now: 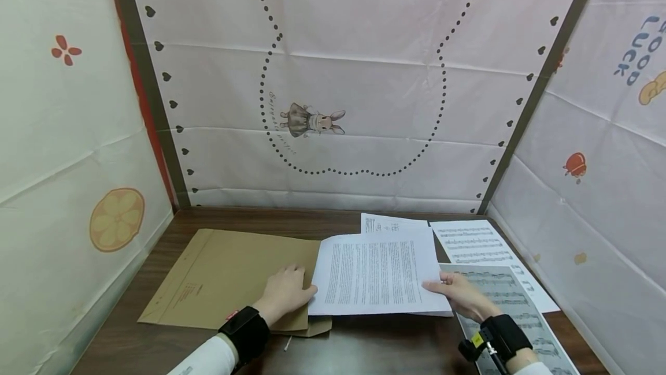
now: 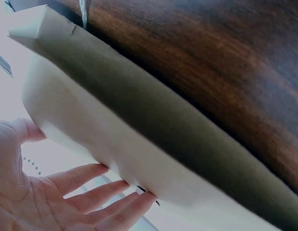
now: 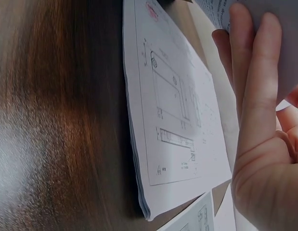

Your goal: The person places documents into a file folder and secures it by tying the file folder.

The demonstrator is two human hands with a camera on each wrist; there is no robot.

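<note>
Right grip (image 1: pixel 463 295) pinches printed paper (image 1: pixel 372 274) by its edge, left grip (image 1: pixel 286 293) spread against the gaping envelope (image 1: pixel 236 268).

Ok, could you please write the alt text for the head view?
A person's right hand pinches the right edge of a page of printed text, while the left hand rests on a brown paper envelope at left. Sheet music lies at the right of the dark wooden table.
</note>
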